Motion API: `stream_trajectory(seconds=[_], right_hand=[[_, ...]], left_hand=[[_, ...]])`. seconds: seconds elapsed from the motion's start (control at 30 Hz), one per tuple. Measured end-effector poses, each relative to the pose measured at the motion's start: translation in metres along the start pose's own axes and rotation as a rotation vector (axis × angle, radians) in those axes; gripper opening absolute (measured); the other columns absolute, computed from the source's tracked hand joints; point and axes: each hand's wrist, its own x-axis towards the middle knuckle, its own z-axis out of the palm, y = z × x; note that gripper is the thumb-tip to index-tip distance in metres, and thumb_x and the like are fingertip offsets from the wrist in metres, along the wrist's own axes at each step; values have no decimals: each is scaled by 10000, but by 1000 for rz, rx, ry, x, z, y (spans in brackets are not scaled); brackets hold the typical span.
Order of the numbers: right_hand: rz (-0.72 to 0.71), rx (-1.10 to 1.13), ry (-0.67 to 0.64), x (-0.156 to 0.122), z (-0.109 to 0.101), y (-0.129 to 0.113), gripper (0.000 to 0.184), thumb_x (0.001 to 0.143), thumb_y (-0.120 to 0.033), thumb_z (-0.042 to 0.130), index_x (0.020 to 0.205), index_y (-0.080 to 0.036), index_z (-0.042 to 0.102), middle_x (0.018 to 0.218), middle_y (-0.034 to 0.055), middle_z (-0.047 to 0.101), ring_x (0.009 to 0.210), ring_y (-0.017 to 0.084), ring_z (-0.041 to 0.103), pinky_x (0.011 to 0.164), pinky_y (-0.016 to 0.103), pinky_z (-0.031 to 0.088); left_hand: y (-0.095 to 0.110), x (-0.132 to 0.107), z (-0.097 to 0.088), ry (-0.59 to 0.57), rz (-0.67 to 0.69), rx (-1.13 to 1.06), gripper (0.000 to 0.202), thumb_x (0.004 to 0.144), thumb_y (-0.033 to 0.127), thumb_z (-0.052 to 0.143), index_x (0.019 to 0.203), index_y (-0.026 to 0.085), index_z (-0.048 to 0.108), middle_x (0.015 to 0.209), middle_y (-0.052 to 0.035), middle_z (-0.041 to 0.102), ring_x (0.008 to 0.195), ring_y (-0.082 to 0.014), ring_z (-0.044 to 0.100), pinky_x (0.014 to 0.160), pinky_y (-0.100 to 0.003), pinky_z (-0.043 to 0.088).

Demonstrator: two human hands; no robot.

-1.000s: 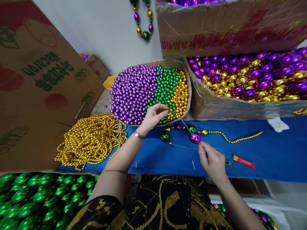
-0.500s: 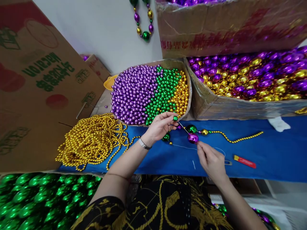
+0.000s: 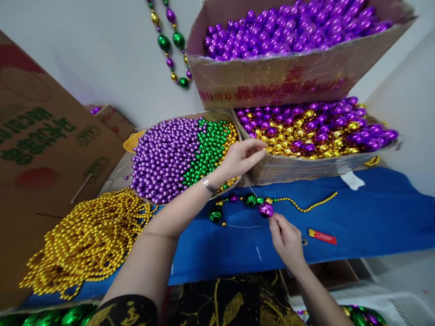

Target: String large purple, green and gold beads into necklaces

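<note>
My right hand (image 3: 287,237) is closed in a pinch at the lower side of a large shiny purple bead (image 3: 265,209). A thin needle (image 3: 253,191) sticks up past this bead, and a small green bead (image 3: 260,200) sits on it against the purple one. My left hand (image 3: 246,156) is stretched out at the near left corner of the box of gold and purple beads (image 3: 306,131). Its fingers are apart and nothing shows in them. Behind the needle lies a partly strung bead garland (image 3: 234,198) with a gold bead-chain tail (image 3: 306,209).
An open box of small purple, green and gold beads (image 3: 163,158) stands at left centre. Gold bead chains (image 3: 91,240) are heaped nearby. A box of purple beads (image 3: 244,83) stands higher up. On the blue cloth (image 3: 374,217) lies a red and yellow lighter (image 3: 322,237).
My left hand has let go of the small green bead, now on the needle, and moved toward the gold and purple beads. The view has shifted right and up.
</note>
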Motion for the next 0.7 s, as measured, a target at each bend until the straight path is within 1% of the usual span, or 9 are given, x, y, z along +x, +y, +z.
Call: stream_trajectory(seconds=[0.07, 0.13, 0.2, 0.27, 0.37, 0.5, 0.63, 0.7], right_hand=[[-8, -15, 19, -1, -3, 5, 157, 971, -179, 489, 965, -193, 645, 768, 25, 706, 632, 135, 672, 622, 216, 540], [-6, -41, 34, -4, -5, 12, 169, 973, -172, 482, 988, -195, 649, 772, 28, 706, 642, 140, 676, 614, 222, 541], [-17, -82, 65, -9, -5, 19, 190, 977, -176, 470, 1025, -198, 653, 781, 38, 711, 663, 156, 685, 612, 243, 549], [-35, -125, 95, -14, -6, 26, 211, 981, -187, 457, 1063, -201, 651, 807, 51, 723, 703, 178, 700, 637, 272, 566], [7, -136, 87, -19, -6, 32, 221, 990, -203, 440, 1085, -207, 639, 842, 61, 732, 741, 194, 713, 677, 299, 580], [105, -40, 26, -18, -8, 30, 211, 1002, -227, 417, 1062, -207, 618, 764, 31, 686, 648, 165, 674, 594, 261, 546], [146, 46, -18, -14, -8, 22, 208, 1007, -241, 404, 999, -205, 609, 716, 14, 642, 622, 144, 641, 603, 236, 528], [145, 63, -14, -12, -6, 17, 207, 1005, -249, 407, 990, -207, 609, 705, 10, 635, 616, 144, 635, 608, 236, 526]], left_hand=[[-10, 52, 19, -175, 106, 277, 199, 860, 197, 588, 1015, 158, 706, 995, -97, 704, 922, -203, 626, 894, -362, 474], [-22, 96, 40, -361, 132, 517, 228, 789, 102, 600, 977, 152, 720, 1004, -117, 701, 951, -245, 614, 901, -401, 451], [-33, 127, 58, -537, 97, 684, 291, 715, 27, 605, 945, 152, 732, 985, -130, 698, 942, -270, 612, 855, -412, 450], [-42, 145, 70, -661, 59, 780, 327, 664, -21, 596, 898, 155, 740, 947, -134, 696, 910, -278, 617, 804, -407, 453], [-50, 154, 77, -739, 55, 840, 364, 625, -46, 584, 875, 162, 746, 905, -128, 694, 863, -279, 621, 764, -400, 457], [-48, 150, 73, -788, 85, 933, 470, 635, -43, 573, 1037, 139, 734, 981, -159, 683, 861, -275, 616, 766, -390, 459], [-43, 140, 62, -724, 160, 920, 351, 739, 53, 570, 1059, 68, 714, 1035, -205, 652, 934, -273, 601, 839, -378, 454], [-43, 136, 56, -697, 179, 917, 347, 759, 97, 589, 1086, 50, 696, 1074, -220, 640, 943, -274, 598, 841, -375, 459]])
